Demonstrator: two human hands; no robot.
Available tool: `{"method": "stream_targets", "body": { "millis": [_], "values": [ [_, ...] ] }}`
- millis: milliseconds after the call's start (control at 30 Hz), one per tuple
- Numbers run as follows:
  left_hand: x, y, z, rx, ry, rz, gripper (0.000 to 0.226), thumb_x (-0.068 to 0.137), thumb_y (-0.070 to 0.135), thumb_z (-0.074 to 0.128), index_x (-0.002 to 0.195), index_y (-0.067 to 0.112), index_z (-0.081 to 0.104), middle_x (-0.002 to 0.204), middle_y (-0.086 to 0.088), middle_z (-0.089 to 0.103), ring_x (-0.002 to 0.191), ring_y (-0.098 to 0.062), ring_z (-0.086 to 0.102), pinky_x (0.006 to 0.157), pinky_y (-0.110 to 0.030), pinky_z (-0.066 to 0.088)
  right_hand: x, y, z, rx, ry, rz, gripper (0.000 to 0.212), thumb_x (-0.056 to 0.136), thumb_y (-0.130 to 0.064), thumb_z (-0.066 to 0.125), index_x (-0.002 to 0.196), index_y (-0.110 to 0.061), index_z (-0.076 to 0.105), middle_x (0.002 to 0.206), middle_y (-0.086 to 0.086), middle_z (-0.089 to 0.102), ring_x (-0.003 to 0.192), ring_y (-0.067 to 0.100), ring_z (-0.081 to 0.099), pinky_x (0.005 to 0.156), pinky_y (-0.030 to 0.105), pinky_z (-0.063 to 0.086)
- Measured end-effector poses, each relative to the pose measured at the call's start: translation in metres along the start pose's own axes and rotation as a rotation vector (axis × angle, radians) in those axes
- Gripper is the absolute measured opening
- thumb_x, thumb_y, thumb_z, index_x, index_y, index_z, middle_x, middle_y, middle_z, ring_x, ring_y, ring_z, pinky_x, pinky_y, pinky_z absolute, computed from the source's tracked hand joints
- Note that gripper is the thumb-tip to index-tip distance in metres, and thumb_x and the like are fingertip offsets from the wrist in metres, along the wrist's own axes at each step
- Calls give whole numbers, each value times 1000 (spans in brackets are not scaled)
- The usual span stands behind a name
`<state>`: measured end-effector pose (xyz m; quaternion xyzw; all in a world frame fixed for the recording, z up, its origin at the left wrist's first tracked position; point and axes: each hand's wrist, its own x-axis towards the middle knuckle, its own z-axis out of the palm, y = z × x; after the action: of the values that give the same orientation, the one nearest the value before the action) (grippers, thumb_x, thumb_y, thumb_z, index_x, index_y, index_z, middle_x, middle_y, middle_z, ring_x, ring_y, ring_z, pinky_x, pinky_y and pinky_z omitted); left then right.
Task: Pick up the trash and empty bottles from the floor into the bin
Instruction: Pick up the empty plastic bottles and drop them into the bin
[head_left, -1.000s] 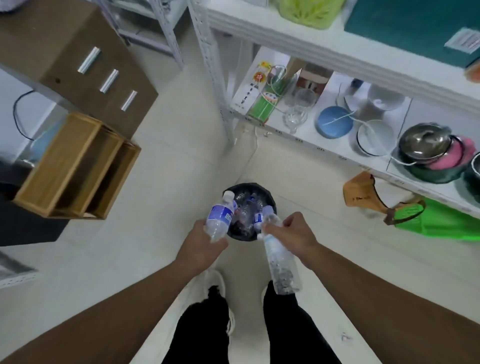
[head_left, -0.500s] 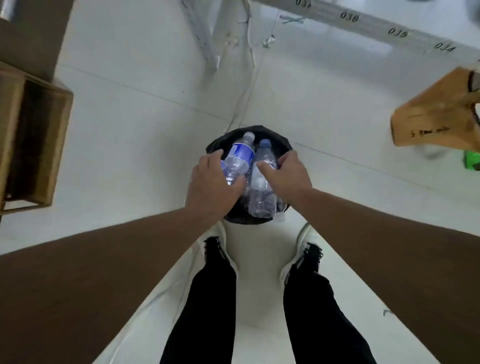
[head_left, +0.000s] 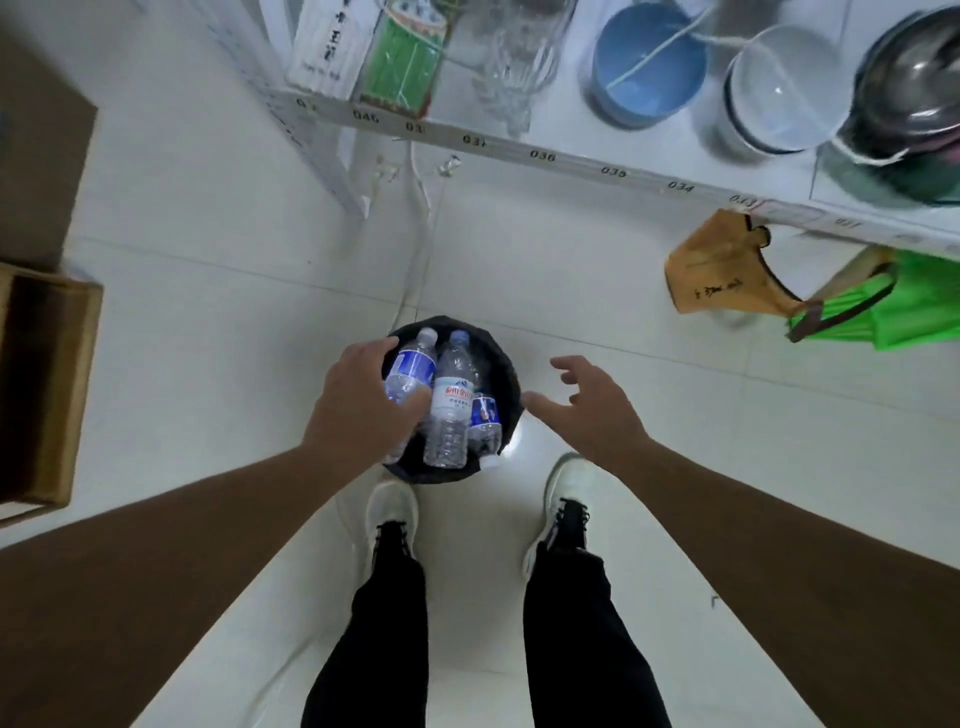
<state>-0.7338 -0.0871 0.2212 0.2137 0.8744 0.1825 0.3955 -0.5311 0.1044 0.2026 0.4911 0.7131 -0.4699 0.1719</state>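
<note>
From my head camera, looking down: the black bin (head_left: 506, 364) stands on the white floor (head_left: 218, 322) just ahead of my shoes (head_left: 390, 512), and it is packed with clear plastic bottles. The blue-label bottle (head_left: 413, 366) lies at the left of the bin, directly under my left hand (head_left: 363, 400) — my fingers (head_left: 387, 344) curl over its side and my thumb presses near its lower part, so I am grasping it. Just beside it, in the middle, lies the white-label bottle (head_left: 451, 402), with a smaller blue-label one (head_left: 485, 423) at its right. My right hand (head_left: 592, 400) hangs beside the bin's right rim, clear of it — fingers (head_left: 563, 364) spread and loose, holding nothing and touching nothing.
</note>
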Motion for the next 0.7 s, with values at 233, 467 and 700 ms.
{"method": "stream_targets", "body": {
  "millis": [233, 467, 700],
  "values": [
    [4, 51, 10, 106, -122, 285, 67, 82, 48, 87, 139, 24, 61, 128, 3, 64, 122, -23, 58, 110, -51, 50, -46, 33, -28, 156, 61, 125, 92, 81, -70, 79, 159, -36, 44, 158, 0, 47, 141, 21, 51, 102, 33, 41],
    [-41, 91, 41, 365, -369, 340, 112, 61, 85, 75, 156, 34, 45, 157, 0, 46, 147, -25, 43, 121, -48, 39, -151, 109, -24, 392, 135, 319, 113, 65, -85, 79, 162, -49, 32, 165, -3, 34, 151, 21, 39, 106, 35, 36],
    [-94, 134, 112, 483, -471, 442, 119, 60, 93, 69, 162, 48, 29, 169, 4, 32, 155, -26, 34, 118, -51, 37, -292, 246, -13, 584, 312, 559, 120, 58, -91, 78, 161, -47, 35, 167, 0, 32, 152, 22, 39, 115, 41, 38]
  ]
}}
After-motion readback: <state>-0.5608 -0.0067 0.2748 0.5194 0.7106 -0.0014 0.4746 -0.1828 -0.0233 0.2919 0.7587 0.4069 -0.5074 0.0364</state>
